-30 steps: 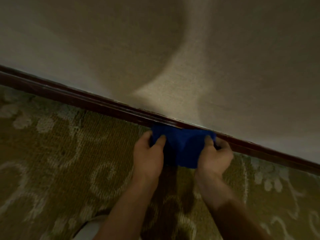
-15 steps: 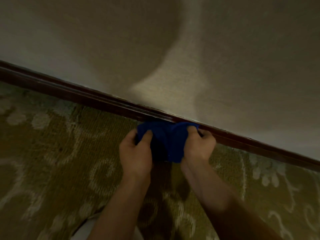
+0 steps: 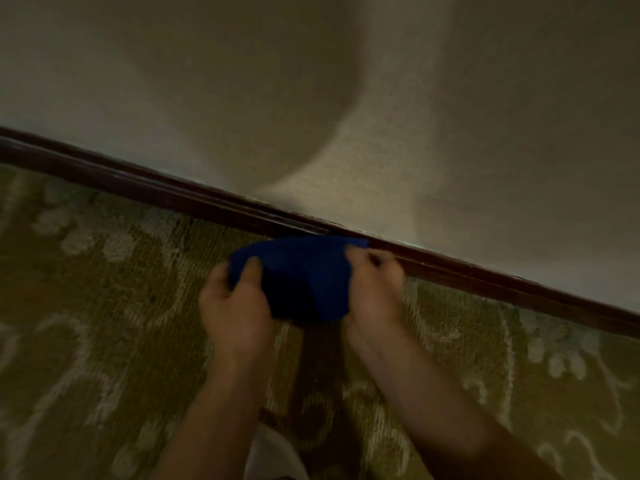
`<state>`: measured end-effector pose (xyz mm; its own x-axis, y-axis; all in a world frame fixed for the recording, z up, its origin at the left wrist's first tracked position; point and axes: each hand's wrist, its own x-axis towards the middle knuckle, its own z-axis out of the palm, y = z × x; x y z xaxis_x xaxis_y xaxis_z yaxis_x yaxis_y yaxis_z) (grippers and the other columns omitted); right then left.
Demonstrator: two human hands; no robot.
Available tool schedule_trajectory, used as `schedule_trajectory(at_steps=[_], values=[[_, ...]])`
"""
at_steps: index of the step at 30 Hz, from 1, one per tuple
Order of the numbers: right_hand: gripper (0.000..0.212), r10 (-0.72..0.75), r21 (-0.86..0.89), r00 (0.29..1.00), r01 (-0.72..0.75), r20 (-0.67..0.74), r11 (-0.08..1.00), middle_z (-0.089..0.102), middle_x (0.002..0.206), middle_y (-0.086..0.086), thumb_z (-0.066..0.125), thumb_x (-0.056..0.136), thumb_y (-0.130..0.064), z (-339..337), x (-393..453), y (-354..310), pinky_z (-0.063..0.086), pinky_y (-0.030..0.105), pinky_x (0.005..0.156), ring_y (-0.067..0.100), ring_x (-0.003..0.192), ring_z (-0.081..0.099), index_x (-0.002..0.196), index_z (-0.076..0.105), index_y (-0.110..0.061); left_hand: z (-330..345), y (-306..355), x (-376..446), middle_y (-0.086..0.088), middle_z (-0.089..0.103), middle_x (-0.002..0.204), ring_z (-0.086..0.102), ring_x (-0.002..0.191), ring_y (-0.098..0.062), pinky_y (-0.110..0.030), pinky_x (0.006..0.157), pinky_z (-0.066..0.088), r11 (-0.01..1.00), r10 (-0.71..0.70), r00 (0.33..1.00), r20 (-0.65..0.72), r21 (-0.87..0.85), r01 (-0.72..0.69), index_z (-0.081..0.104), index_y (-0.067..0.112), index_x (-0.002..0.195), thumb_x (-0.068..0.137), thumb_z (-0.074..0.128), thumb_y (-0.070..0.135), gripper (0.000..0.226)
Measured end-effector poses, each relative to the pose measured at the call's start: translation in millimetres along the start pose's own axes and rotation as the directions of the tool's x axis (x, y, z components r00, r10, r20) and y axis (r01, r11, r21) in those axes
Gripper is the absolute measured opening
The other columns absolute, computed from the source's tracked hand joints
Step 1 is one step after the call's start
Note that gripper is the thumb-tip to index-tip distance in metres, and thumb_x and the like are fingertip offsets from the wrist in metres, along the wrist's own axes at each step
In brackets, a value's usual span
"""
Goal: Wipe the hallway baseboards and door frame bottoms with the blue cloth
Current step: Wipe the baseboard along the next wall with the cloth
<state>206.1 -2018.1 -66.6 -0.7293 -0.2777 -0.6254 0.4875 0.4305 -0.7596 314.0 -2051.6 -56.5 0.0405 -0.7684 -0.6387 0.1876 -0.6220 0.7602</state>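
Holding the blue cloth [image 3: 304, 271] bunched between both hands; left hand [image 3: 239, 306] pinches its left edge, right hand [image 3: 375, 292] curls round the right edge; cloth's top edge touches the dark baseboard [image 3: 138, 185], rest hangs over patterned carpet [image 3: 104, 306].

- blue cloth [image 3: 311, 268]: deep, saturated blue, plain, darker in its lower fold.
- baseboard [image 3: 138, 185]: dark reddish brown, glossy, running just above the cloth.
- wall [image 3: 485, 116]: plain beige above the baseboard, with a broad soft grey shadow across it.
- carpet [image 3: 104, 306]: olive-gold below the baseboard, patterned with pale cream scrolls and floral shapes.
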Motion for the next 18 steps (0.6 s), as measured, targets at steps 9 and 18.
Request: schedule_trajectory(at_steps=[9, 18], values=[[0.009, 0.061, 0.073, 0.97, -0.08, 0.234, 0.994, 0.068, 0.102, 0.003, 0.063, 0.09, -0.018, 13.5, -27.4, 13.3, 0.054, 0.03, 0.077, 0.016, 0.092, 0.065, 0.099, 0.061, -0.021, 10.7, 30.1, 49.7, -0.005, 0.07, 0.09, 0.07, 0.089, -0.023, -0.034, 0.072, 0.058, 0.975, 0.12, 0.99, 0.068, 0.179, -0.13, 0.065, 0.02, 0.078, 0.09, 0.062, 0.015, 0.014], [0.016, 0.099, 0.18, 0.993, -0.11, 0.069, 0.978, 0.065, 0.106, 0.004, 0.062, 0.09, -0.018, -56.0, -18.2, 14.6, 0.054, 0.038, 0.084, 0.02, 0.097, 0.065, 0.106, 0.06, -0.022, 47.5, 3.1, 25.5, -0.007, 0.071, 0.096, 0.068, 0.092, -0.025, -0.041, 0.084, 0.057, 0.99, -0.019, 0.996, 0.093, 0.14, 0.005, 0.067, 0.016, 0.087, 0.087, 0.064, 0.011, 0.006]])
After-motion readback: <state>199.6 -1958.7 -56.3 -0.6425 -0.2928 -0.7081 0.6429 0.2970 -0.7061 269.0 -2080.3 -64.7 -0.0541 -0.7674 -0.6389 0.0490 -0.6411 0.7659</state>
